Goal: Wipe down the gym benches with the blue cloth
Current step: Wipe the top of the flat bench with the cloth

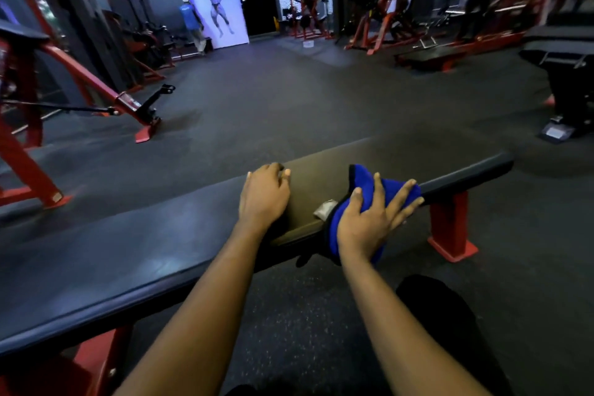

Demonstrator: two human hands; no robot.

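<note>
a dim gym with a dark rubber floor (289,100) stretches away, lined with red-framed machines (96,83) on the left and more along the far right. on the back wall hangs a pale poster (218,6) of a posing bodybuilder, and a person in a blue shirt (189,19) stands just beside it. a black padded station (565,51) sits at the right edge.

across the foreground runs a long flat bench (128,251) with a black pad, lying diagonally from lower left to upper right on red legs (450,222).

the left hand (265,193) lies palm down on the pad near its far edge. its fingers are loosely bent and grasp nothing that shows.

the blue cloth (363,180) is bunched on the right part of the bench, well short of its end. it drapes over the near edge and hangs a little below it. a small pale tag (324,209) sticks out at the cloth's left side.

the right hand (369,219) presses flat on top of the cloth. its fingers are straight and spread, pointing toward the bench's right end, with the thumb out to the left. it is not curled round the fabric.

the two hands are near each other but apart, with a strip of bare pad between them. both forearms reach in from the bottom of the view. a dark-clothed knee (434,309) shows below the right arm.
</note>
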